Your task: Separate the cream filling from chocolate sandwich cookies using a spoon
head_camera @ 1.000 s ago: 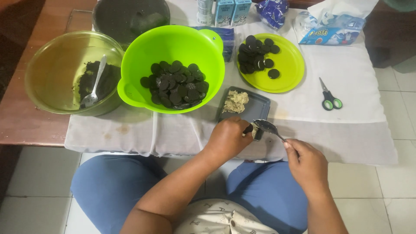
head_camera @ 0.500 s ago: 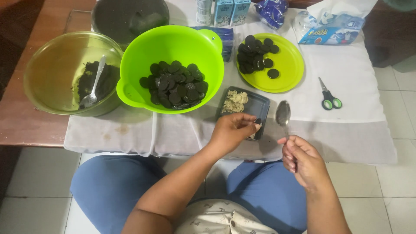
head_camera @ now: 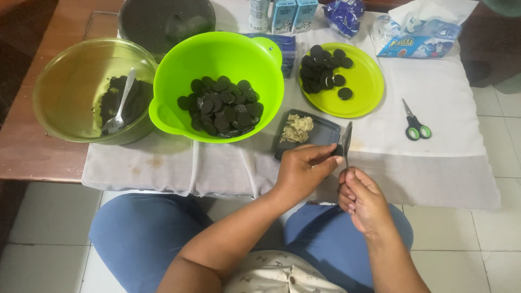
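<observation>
1. Bowls, left to right: one translucent olive-green plastic bowl (head_camera: 81,89) holding dark crumbs and one white plastic spoon (head_camera: 118,106); one bright lime-green plastic bowl (head_camera: 217,81) holding a heap of separated dark round biscuit halves (head_camera: 221,106), too many and too overlapped to count. One dark round pan (head_camera: 163,21) stands behind them.
2. One small dark rectangular tray (head_camera: 320,133), just beyond the hands, carries one pile of pale cream filling (head_camera: 297,129).
3. Left hand (head_camera: 301,171): fingers curled, pinching something small at the fingertips beside the spoon edge; what it is cannot be told.
4. Right hand (head_camera: 361,198): closed around the handle of one metal spoon (head_camera: 346,142), held upright and edge-on above the tray's right end.
5. Judgement: scraping goes best with the spoon edge flat to the biscuit face and the work kept over the tray, so cream falls there.
6. One lime-green round plastic plate (head_camera: 361,89) bears roughly a dozen whole dark biscuits (head_camera: 323,70).
7. One pair of green-handled scissors (head_camera: 415,123) lies on the white cloth (head_camera: 450,141), well apart.
</observation>
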